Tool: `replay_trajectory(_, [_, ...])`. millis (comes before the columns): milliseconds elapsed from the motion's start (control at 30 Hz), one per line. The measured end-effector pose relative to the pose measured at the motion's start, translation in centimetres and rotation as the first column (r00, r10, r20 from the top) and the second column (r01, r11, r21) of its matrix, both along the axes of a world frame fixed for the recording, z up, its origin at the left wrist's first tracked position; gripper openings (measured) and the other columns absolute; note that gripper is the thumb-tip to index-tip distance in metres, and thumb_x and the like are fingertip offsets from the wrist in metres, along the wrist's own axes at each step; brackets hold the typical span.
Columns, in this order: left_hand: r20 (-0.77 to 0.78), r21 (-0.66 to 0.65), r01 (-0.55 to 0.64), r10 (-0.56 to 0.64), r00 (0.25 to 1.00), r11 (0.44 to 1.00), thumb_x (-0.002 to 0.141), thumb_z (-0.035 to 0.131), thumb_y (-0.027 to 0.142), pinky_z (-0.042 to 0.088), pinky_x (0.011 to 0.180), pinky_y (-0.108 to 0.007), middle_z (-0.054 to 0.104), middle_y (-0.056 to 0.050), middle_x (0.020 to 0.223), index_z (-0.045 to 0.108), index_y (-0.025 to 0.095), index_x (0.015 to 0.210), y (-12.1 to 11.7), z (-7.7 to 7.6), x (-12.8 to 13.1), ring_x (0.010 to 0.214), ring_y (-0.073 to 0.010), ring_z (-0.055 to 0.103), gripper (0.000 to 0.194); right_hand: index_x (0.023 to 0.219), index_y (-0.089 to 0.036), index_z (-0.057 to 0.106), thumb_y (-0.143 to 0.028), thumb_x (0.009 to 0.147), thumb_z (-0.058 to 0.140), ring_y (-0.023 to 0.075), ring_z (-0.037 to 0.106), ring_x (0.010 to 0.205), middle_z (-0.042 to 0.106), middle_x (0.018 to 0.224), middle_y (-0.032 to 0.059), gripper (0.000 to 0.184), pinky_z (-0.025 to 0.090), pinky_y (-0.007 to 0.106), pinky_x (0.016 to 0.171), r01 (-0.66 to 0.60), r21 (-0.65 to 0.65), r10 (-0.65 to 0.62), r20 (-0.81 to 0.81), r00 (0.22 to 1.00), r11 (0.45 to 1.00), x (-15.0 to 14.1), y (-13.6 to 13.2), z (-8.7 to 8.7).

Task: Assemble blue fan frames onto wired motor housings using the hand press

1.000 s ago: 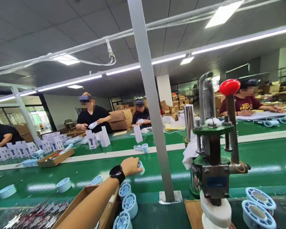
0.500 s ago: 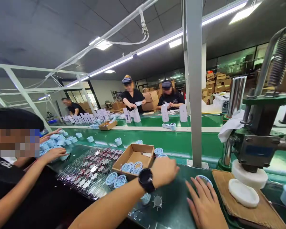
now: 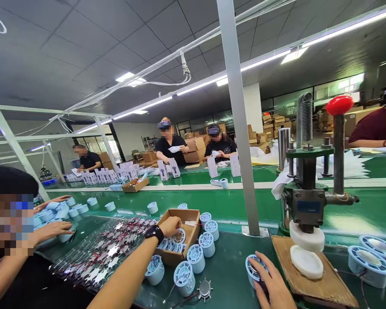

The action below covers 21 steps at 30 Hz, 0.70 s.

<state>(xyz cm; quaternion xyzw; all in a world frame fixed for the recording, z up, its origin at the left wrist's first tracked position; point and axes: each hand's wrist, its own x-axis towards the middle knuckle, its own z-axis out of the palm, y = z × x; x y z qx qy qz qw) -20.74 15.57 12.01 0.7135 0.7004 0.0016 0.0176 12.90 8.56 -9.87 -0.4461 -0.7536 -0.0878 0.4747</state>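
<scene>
My left hand (image 3: 171,226), a dark watch on its wrist, reaches over a small cardboard box (image 3: 193,240) holding several light-blue spoked rings (image 3: 172,245). Its fingers curl down beside a ring, fingertips hidden. At the lower right, my right hand (image 3: 272,281) grips a light-blue round plastic housing (image 3: 251,271) standing on the green table, fingers over its top and thumb at the near side. Part of a small dark thing shows under these fingers. Several similar housings (image 3: 195,257) stand around the box. Near them lies a round silver part with spokes (image 3: 205,289).
Right of my right hand stands a hand press (image 3: 305,201) with a red-knobbed lever and white pads, above a cardboard sheet (image 3: 324,283). More housings (image 3: 369,262) sit at far right. Silver star-shaped parts (image 3: 106,249) cover the left. A co-worker's hand (image 3: 56,231) works there; a post (image 3: 241,128) rises ahead.
My left hand has moved left, from beyond the box's right side to over the rings inside. My right hand, earlier spread beside a housing, now grips it. The view has shifted right.
</scene>
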Motion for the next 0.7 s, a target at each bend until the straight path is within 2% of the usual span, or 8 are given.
replay_trajectory(133, [0.064,0.246,0.051,-0.069,0.996,0.968,0.094,0.054,0.024,0.051,0.084,-0.037,0.066,-0.004,0.097,0.063,0.013,0.098,-0.7,2.6,2.6,0.090,-0.0178,0.063,0.014,0.124,-0.024,0.064,-0.021,0.089,0.047,0.0231,0.062,0.111,0.053,0.134,0.0095,0.039,0.056,0.029,0.089,-0.038,-0.116,0.035,-0.031,0.999,0.993,-0.2,-0.6,0.7])
replay_trajectory(200, [0.095,0.339,0.133,-0.175,0.980,0.931,0.093,0.048,0.016,0.048,0.090,-0.036,0.065,-0.005,0.103,0.063,0.016,0.101,-2.7,2.1,5.7,0.099,-0.0187,0.061,0.017,0.126,-0.025,0.063,-0.021,0.089,0.047,0.0239,0.059,0.116,0.049,0.137,0.0100,0.040,0.055,0.031,0.092,-0.024,-0.220,0.010,-0.065,0.998,0.975,-0.2,-1.5,2.1])
replay_trajectory(267, [0.118,0.360,0.250,-0.310,0.943,0.899,0.091,0.047,0.013,0.047,0.091,-0.033,0.065,-0.004,0.105,0.063,0.020,0.102,-5.7,-0.2,9.4,0.102,-0.0187,0.060,0.022,0.128,-0.025,0.061,-0.021,0.091,0.043,0.0244,0.054,0.122,0.047,0.139,0.0095,0.041,0.051,0.036,0.099,-0.010,-0.326,-0.030,-0.116,0.993,0.945,-0.1,-2.6,3.5])
replay_trajectory(367, [0.125,0.347,0.413,-0.477,0.870,0.842,0.087,0.043,0.006,0.051,0.081,-0.034,0.066,-0.005,0.095,0.065,0.022,0.094,-10.3,-5.6,14.5,0.090,-0.0208,0.062,0.028,0.130,-0.029,0.058,-0.023,0.091,0.044,0.0237,0.054,0.121,0.051,0.133,0.0076,0.042,0.050,0.040,0.101,-0.051,-0.395,-0.009,-0.146,0.989,0.917,0.6,-4.1,4.5])
replay_trajectory(467, [0.218,0.336,0.428,-0.511,0.832,0.839,0.080,0.046,0.002,0.054,0.081,-0.037,0.065,-0.008,0.101,0.066,0.021,0.096,-13.0,-10.3,17.0,0.092,-0.0229,0.062,0.032,0.128,-0.030,0.059,-0.024,0.089,0.047,0.0238,0.054,0.120,0.051,0.132,0.0071,0.041,0.049,0.040,0.100,-0.054,-0.372,-0.006,-0.160,0.987,0.927,2.0,-5.6,4.1])
replay_trajectory(533, [0.332,0.287,0.393,-0.476,0.815,0.873,0.075,0.056,0.004,0.050,0.096,-0.043,0.060,-0.010,0.123,0.065,0.023,0.109,-13.5,-11.8,17.0,0.114,-0.0268,0.056,0.040,0.129,-0.030,0.058,-0.024,0.089,0.049,0.0228,0.054,0.120,0.050,0.133,0.0067,0.042,0.050,0.037,0.100,-0.057,-0.338,0.009,-0.142,0.990,0.939,3.2,-6.5,3.7])
replay_trajectory(600, [0.420,0.200,0.369,-0.420,0.804,0.908,0.070,0.063,0.007,0.040,0.109,-0.051,0.047,-0.008,0.145,0.058,0.027,0.126,-13.3,-12.0,16.4,0.133,-0.0312,0.042,0.059,0.130,-0.031,0.057,-0.024,0.088,0.054,0.0212,0.055,0.119,0.050,0.133,0.0061,0.043,0.051,0.032,0.098,-0.076,-0.294,0.045,-0.112,0.993,0.953,4.1,-7.1,3.5])
replay_trajectory(700, [0.499,0.080,0.376,-0.363,0.787,0.923,0.070,0.065,0.012,0.032,0.112,-0.058,0.046,-0.004,0.148,0.054,0.033,0.134,-12.9,-11.7,15.5,0.139,-0.0335,0.035,0.068,0.128,-0.030,0.058,-0.025,0.087,0.058,0.0204,0.057,0.116,0.052,0.132,0.0049,0.041,0.052,0.028,0.096,-0.070,-0.232,0.043,-0.118,0.992,0.970,4.8,-7.6,3.6])
